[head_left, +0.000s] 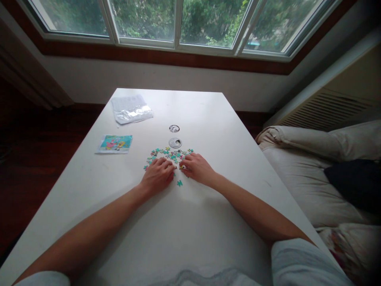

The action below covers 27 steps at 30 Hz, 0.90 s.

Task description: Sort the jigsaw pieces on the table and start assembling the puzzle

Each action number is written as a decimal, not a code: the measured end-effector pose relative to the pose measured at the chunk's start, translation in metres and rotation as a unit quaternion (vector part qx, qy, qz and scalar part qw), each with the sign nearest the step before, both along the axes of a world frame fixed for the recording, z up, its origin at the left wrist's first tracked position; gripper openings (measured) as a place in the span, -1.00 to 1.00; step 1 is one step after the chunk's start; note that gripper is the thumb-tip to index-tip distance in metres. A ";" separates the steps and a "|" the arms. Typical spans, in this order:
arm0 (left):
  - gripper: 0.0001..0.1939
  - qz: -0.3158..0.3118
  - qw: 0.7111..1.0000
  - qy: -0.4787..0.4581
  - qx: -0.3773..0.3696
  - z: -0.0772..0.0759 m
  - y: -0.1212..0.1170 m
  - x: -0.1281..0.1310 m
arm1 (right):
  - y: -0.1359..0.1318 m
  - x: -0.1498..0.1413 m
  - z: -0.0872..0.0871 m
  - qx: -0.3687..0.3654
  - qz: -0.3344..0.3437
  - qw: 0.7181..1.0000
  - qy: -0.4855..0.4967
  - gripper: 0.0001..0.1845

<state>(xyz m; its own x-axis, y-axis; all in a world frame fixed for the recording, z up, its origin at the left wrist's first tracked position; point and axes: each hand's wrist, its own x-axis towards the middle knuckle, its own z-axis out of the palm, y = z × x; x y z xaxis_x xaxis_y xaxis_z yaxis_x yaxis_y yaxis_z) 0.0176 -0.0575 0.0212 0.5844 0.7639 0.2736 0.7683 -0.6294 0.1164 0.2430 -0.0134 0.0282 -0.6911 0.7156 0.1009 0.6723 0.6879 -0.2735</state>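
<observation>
A scatter of small teal puzzle pieces (171, 154) lies in the middle of the white table (208, 119). My left hand (157, 174) rests palm down on the near left part of the scatter, its fingers curled over some pieces. My right hand (198, 167) lies beside it on the right, fingers bent and pinched at a piece near the middle. One loose teal piece (179, 183) sits just in front of my hands. What each hand's fingertips hold is too small to make out.
A colourful reference picture card (114, 143) lies to the left. A clear plastic bag (131, 109) sits at the far left. A round cable hole (174, 128) and its lid (175, 142) lie beyond the pieces. A cushioned seat (312, 167) stands right of the table.
</observation>
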 end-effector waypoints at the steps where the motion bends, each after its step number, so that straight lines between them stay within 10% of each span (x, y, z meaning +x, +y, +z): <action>1: -0.80 0.001 1.000 -0.002 0.000 0.000 0.000 0.000 | -0.001 0.000 0.001 0.002 0.001 1.000 -0.006 -0.87; 27: -0.81 0.048 0.998 -0.038 0.000 -0.006 0.004 -0.002 | 0.004 0.007 0.005 -0.012 -0.014 1.000 -0.013 -0.79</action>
